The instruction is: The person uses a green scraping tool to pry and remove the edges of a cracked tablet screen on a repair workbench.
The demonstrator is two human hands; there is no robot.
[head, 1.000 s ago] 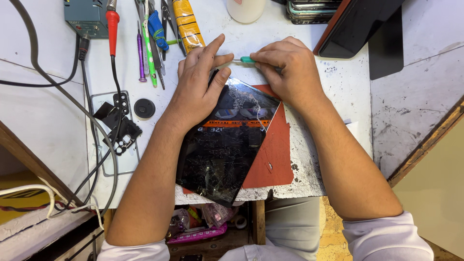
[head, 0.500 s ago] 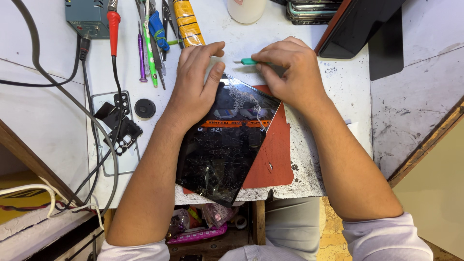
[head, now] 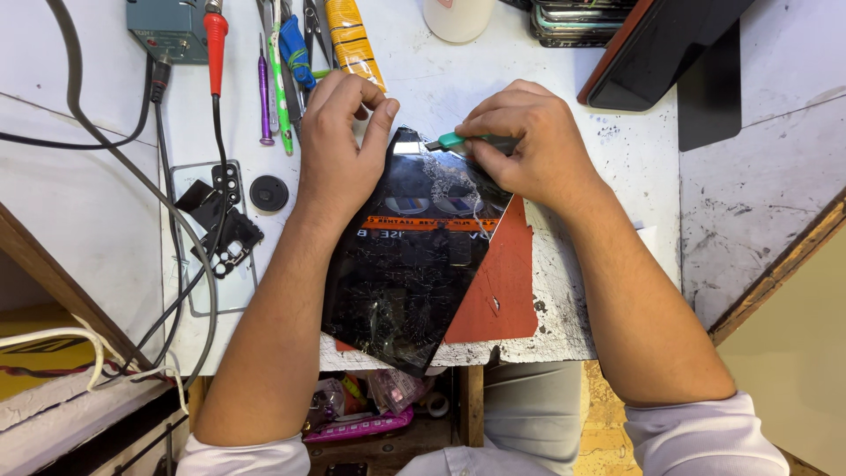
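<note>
Head view: left hand point(head: 339, 145) curled, pressing down the top corner of the cracked black tablet screen point(head: 414, 264) lying mid-bench on a red mat point(head: 498, 291). Right hand point(head: 529, 141) at 1 o'clock of it, pinching a green-tipped pry tool point(head: 451, 141) against the glass edge.

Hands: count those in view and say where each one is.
2. The left hand presses the cracked black glass panel's top-left edge; the right hand holds a green-handled tool at its top edge.
</note>
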